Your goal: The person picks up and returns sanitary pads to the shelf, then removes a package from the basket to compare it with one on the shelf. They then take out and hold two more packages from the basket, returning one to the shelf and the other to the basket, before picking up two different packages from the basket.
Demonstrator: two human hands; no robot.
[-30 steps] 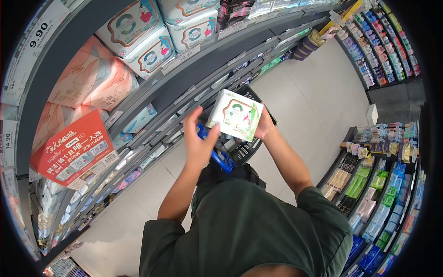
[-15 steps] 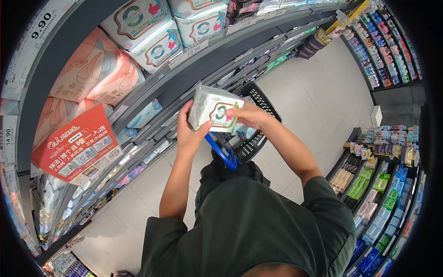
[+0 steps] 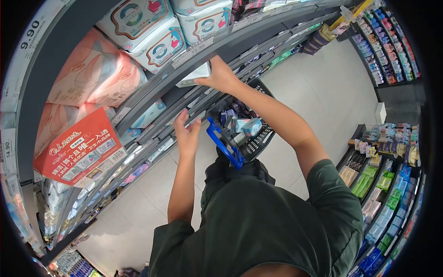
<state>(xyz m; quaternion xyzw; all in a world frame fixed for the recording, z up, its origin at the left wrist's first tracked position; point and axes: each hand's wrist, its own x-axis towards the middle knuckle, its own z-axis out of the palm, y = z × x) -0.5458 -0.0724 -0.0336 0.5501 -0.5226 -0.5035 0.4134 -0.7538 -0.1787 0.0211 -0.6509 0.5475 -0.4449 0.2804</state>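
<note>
Right hand (image 3: 221, 77): reached forward to the shelving on the left of the view; its fingers grasped one end of a pack.
Held pack (image 3: 197, 75): white and box-shaped, it sat at the opening below a grey shelf edge (image 3: 161, 84), its far end partly hidden by that edge; whether it touched the shelf underneath could not be told.
Left hand (image 3: 187, 138): raised near the lower shelves, well apart from the pack; its fingers were released, spread and loosely curled around nothing.
Basket (image 3: 254, 148): black, with perforated sides, it stood in front of the person, below the right forearm, with a blue handle (image 3: 224, 145) on the near side.
Basket contents: a light-blue-and-white package (image 3: 252, 126) lay among other goods too small to tell.
Upper shelf: stacked white packs with orange-and-teal frames (image 3: 161, 51) stood beside large pink packs (image 3: 87, 69).
Red sign (image 3: 80, 150): it hung tilted at the shelf front, below the pink packs.
Price label (image 3: 30, 34): it read 9.90, at the upper left.
Clothing: a dark green shirt (image 3: 254, 221) covered the person's torso.
Aisle: pale floor tiles (image 3: 309, 87) ran between the shelving and a display rack (image 3: 387, 189) of small colourful packages on the right.
</note>
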